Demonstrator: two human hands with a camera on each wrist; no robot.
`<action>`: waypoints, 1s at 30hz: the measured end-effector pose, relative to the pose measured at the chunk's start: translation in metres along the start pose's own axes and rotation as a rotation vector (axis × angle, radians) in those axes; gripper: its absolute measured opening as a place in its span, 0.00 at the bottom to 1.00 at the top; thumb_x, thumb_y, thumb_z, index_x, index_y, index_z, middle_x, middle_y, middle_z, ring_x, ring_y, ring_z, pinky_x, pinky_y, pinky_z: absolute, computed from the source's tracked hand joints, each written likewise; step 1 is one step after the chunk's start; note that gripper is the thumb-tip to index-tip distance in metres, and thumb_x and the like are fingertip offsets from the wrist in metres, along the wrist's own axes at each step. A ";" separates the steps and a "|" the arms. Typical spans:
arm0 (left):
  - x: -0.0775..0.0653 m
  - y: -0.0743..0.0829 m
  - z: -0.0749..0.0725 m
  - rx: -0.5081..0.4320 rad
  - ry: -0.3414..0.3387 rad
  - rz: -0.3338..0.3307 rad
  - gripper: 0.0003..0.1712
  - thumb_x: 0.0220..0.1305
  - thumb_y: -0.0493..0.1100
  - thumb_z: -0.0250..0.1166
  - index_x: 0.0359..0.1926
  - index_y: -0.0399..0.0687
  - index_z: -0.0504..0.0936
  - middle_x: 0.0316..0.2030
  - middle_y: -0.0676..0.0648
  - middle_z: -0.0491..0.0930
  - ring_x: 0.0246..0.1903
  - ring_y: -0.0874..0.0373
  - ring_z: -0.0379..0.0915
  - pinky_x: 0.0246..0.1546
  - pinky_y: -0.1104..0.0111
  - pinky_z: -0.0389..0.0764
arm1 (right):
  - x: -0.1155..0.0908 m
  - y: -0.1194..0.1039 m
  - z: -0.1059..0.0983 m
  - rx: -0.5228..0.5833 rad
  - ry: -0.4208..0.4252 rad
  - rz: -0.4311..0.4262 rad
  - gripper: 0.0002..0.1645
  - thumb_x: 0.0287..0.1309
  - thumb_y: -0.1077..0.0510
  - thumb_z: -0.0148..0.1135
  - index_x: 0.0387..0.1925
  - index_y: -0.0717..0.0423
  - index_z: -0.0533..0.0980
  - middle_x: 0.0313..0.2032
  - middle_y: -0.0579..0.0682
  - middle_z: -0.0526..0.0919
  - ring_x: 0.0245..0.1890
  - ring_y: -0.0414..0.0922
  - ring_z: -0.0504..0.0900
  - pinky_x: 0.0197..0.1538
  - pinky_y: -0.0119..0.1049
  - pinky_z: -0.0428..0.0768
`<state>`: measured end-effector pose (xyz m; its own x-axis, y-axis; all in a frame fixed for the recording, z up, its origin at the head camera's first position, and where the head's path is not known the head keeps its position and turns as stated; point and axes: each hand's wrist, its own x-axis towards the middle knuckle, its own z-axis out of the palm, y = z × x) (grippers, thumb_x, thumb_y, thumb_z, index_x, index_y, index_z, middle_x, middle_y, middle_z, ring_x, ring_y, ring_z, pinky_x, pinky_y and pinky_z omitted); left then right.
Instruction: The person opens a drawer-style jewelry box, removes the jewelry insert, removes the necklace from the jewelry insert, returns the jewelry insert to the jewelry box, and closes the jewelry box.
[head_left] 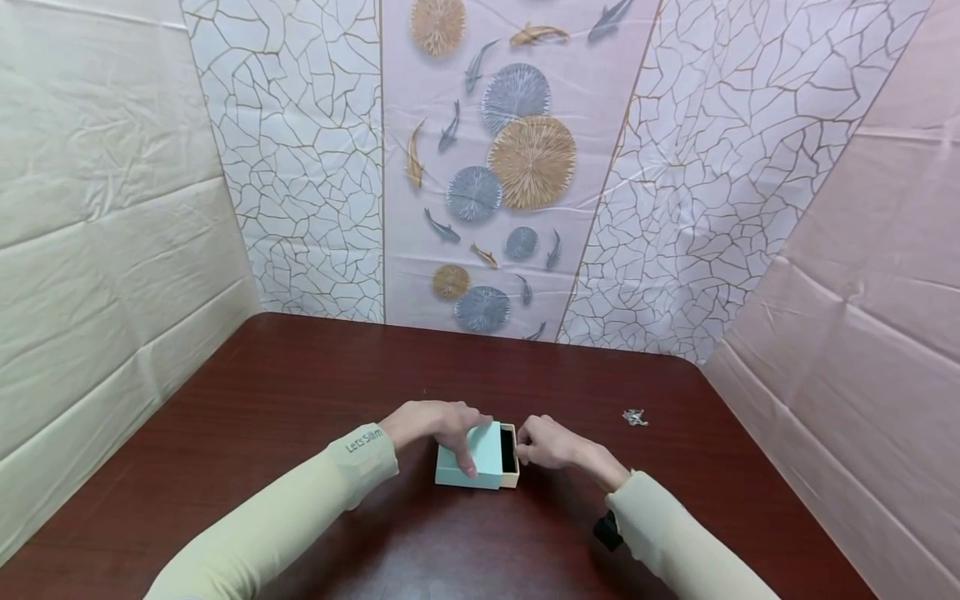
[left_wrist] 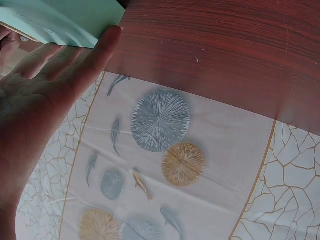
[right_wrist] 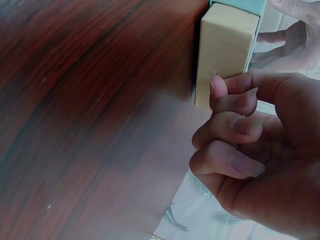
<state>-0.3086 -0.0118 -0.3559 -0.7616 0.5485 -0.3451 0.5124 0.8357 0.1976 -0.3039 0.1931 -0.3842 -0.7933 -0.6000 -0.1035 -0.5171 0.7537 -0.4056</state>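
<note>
A small box with a light teal sleeve [head_left: 489,450] lies on the table, its cream drawer [head_left: 511,481] partly out on the right. A dark interior shows in the gap. My left hand [head_left: 448,427] grips the sleeve from above, thumb on the near side and fingers toward the far side. In the left wrist view its fingers lie along the sleeve [left_wrist: 75,22]. At the drawer's outer end is my right hand [head_left: 551,443]. The right wrist view shows its thumb and index finger pinching at the drawer [right_wrist: 227,42], the other fingers curled.
Farther right on the dark red wooden table [head_left: 315,367] lies a small cluster of silvery pieces [head_left: 635,417]. Patterned cloth [head_left: 480,167] hangs behind the table's far edge, with pale cloth walls on both sides. A black device [head_left: 607,531] is at the right wrist.
</note>
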 end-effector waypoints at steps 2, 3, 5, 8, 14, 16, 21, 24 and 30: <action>-0.001 0.000 0.000 -0.005 -0.002 -0.005 0.55 0.47 0.59 0.76 0.73 0.55 0.59 0.66 0.51 0.69 0.64 0.58 0.65 0.62 0.65 0.69 | 0.002 -0.001 0.001 0.003 -0.003 0.004 0.17 0.59 0.66 0.52 0.18 0.64 0.80 0.10 0.41 0.66 0.12 0.36 0.59 0.21 0.27 0.60; -0.001 0.000 0.000 -0.007 -0.003 -0.007 0.55 0.47 0.59 0.76 0.73 0.56 0.59 0.66 0.51 0.69 0.64 0.58 0.64 0.62 0.65 0.68 | 0.003 -0.002 0.002 0.003 -0.003 0.004 0.17 0.59 0.66 0.52 0.18 0.64 0.80 0.10 0.41 0.66 0.12 0.36 0.59 0.20 0.27 0.60; -0.001 -0.001 0.001 -0.012 -0.006 -0.009 0.55 0.47 0.59 0.75 0.73 0.56 0.58 0.67 0.51 0.68 0.65 0.58 0.63 0.62 0.64 0.68 | 0.005 -0.002 0.003 0.008 -0.007 0.004 0.17 0.59 0.66 0.52 0.18 0.64 0.80 0.11 0.41 0.66 0.12 0.36 0.59 0.20 0.26 0.60; -0.002 -0.002 0.001 -0.014 -0.011 -0.013 0.55 0.48 0.60 0.75 0.74 0.57 0.57 0.68 0.51 0.67 0.67 0.57 0.61 0.63 0.63 0.67 | 0.007 -0.003 0.005 0.014 -0.009 -0.011 0.17 0.59 0.66 0.52 0.18 0.64 0.80 0.11 0.41 0.67 0.12 0.36 0.60 0.21 0.26 0.61; -0.002 -0.004 0.002 -0.025 -0.005 -0.013 0.55 0.48 0.60 0.75 0.74 0.57 0.57 0.67 0.52 0.67 0.65 0.58 0.62 0.62 0.63 0.68 | 0.012 -0.008 0.007 0.033 -0.006 -0.019 0.17 0.61 0.66 0.52 0.19 0.64 0.79 0.12 0.42 0.69 0.12 0.36 0.61 0.21 0.26 0.61; -0.003 -0.004 0.002 -0.030 -0.008 -0.014 0.55 0.49 0.60 0.74 0.74 0.57 0.56 0.67 0.52 0.67 0.65 0.58 0.63 0.62 0.63 0.68 | 0.012 -0.010 0.009 0.035 -0.001 -0.007 0.17 0.61 0.65 0.52 0.19 0.64 0.79 0.12 0.42 0.69 0.13 0.36 0.61 0.21 0.27 0.62; -0.001 -0.005 0.005 -0.044 -0.014 -0.004 0.55 0.50 0.60 0.74 0.74 0.57 0.56 0.68 0.52 0.66 0.66 0.57 0.62 0.62 0.63 0.67 | 0.011 -0.011 0.013 -0.003 0.041 0.046 0.17 0.61 0.63 0.54 0.18 0.58 0.79 0.14 0.42 0.73 0.14 0.37 0.65 0.21 0.29 0.64; -0.001 -0.007 0.005 -0.061 -0.024 0.002 0.55 0.50 0.60 0.73 0.75 0.57 0.54 0.70 0.51 0.64 0.67 0.56 0.60 0.64 0.61 0.65 | 0.007 -0.013 0.011 -0.072 0.081 0.092 0.20 0.63 0.60 0.56 0.14 0.54 0.76 0.12 0.41 0.69 0.13 0.37 0.64 0.19 0.30 0.62; -0.005 -0.014 -0.003 -0.063 0.107 0.014 0.51 0.61 0.68 0.58 0.76 0.56 0.47 0.76 0.45 0.49 0.75 0.47 0.42 0.70 0.44 0.52 | 0.006 -0.021 -0.002 -0.279 0.304 0.148 0.21 0.66 0.49 0.56 0.18 0.53 0.75 0.15 0.47 0.73 0.17 0.44 0.72 0.21 0.38 0.69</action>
<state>-0.3136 -0.0264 -0.3539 -0.7945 0.5568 -0.2425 0.4996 0.8262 0.2603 -0.2984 0.1740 -0.3746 -0.9022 -0.4054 0.1474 -0.4248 0.8942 -0.1412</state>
